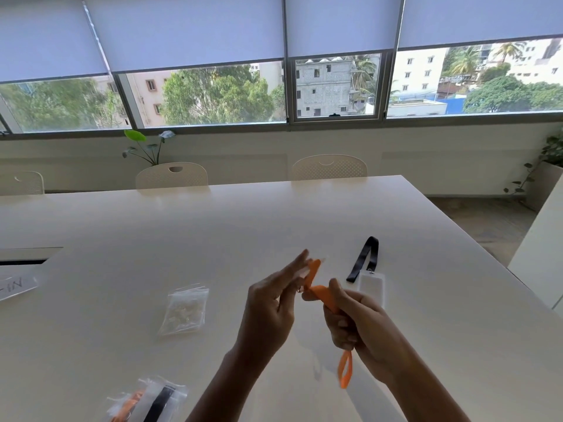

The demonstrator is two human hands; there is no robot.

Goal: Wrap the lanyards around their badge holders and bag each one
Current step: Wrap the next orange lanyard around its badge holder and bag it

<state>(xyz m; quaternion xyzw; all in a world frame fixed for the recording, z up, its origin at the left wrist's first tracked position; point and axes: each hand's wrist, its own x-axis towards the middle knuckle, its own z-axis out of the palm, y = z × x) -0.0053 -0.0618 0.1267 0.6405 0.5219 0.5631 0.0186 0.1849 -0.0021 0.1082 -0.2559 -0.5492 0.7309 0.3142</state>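
Observation:
An orange lanyard (327, 296) runs between both hands above the white table (213, 226). My right hand (356, 327) grips its strap, and a loop hangs below the fist. My left hand (271, 303) holds a clear badge holder (307, 271) with fingers stretched along it; the strap crosses its upper end. A black lanyard (364, 258) with a white badge holder (371, 289) lies flat on the table just beyond my right hand.
A clear zip bag (184, 312) lies left of my hands. Bagged lanyards (149, 400), orange and black, sit at the near edge. A labelled paper (15, 286) is at far left. White chairs (172, 175) stand behind the table.

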